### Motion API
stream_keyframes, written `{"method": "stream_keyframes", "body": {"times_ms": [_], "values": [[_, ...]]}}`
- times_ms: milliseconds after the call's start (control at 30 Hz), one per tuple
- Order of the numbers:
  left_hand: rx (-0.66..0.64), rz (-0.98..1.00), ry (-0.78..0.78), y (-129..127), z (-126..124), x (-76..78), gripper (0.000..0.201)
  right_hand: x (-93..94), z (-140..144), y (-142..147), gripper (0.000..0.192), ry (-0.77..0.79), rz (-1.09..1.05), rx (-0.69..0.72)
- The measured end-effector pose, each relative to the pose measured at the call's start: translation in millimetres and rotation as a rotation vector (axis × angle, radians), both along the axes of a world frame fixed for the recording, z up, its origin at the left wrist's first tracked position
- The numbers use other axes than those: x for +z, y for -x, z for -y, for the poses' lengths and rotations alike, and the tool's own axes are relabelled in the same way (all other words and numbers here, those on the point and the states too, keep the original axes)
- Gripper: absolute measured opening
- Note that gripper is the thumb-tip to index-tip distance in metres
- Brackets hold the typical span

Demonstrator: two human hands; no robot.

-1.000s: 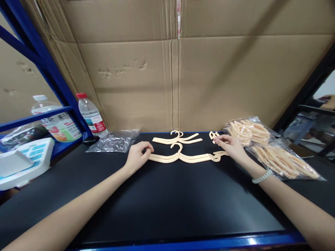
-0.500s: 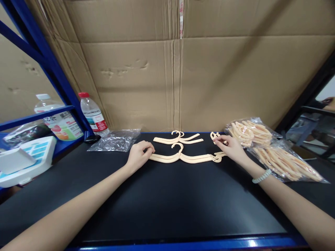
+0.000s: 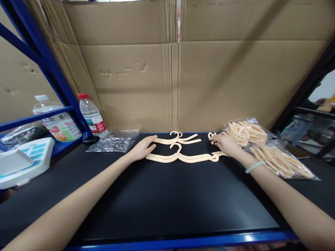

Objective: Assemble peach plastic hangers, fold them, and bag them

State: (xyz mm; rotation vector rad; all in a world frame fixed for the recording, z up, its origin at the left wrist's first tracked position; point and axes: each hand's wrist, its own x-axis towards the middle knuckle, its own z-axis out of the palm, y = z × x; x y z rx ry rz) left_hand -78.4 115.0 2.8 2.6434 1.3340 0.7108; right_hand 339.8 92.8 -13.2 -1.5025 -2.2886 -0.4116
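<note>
i see the left hand [image 3: 142,149] reaching forward, fingers extended and loosely parted, by the left end of the front hanger [image 3: 183,158]; contact i can't confirm. well apart from it, the right hand [image 3: 227,143] points downward, fingers curled at the small clip pieces [image 3: 210,135]; whether they're pinched, i can't tell from here. the front hanger, smooth and cream with curved arms and a round hook, lies on the black table [image 3: 167,202], nearer than the rear hanger [image 3: 178,141]. a crinkly clear bag [image 3: 282,161] holds similar curved pieces.
</note>
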Motion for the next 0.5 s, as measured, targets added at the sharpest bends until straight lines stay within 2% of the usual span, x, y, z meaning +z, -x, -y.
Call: {"method": "stream_keyframes", "body": {"times_ms": [233,500], "values": [[-0.019,-0.024,-0.020,-0.8,-3.5,-5.7,0.044,-4.8,-4.3,3.2,0.023,0.011,0.066,0.024],[-0.021,-0.005,-0.067,-5.3,1.3,0.7,0.024,0.8,1.6,9.6,0.021,-0.027,-0.020,0.052]]}}
